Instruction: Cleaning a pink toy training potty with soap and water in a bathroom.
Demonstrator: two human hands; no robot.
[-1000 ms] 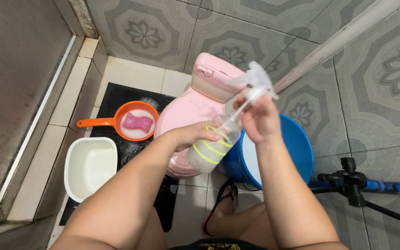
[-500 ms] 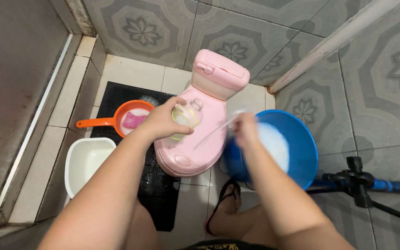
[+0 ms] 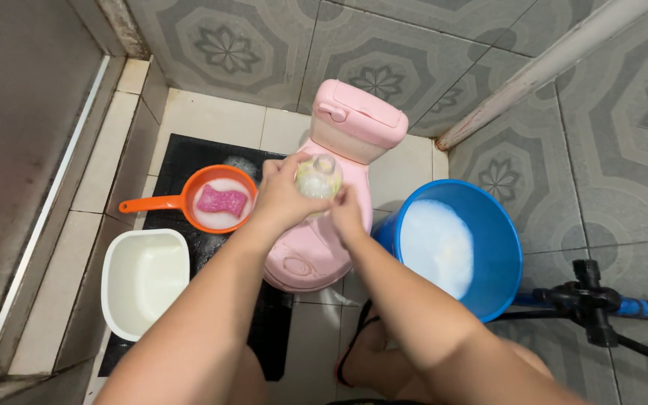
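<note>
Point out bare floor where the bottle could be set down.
Free: pale tiles between the black mat and the back wall; tile between the pink potty and the blue bucket. Crowded: the mat, with orange scoop and white basin.

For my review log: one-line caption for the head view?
Both hands, left hand and right hand, hold a clear bottle above a pink potty.

clear plastic bottle (image 3: 318,177), open mouth facing up, held over the pink potty (image 3: 316,247)
</note>
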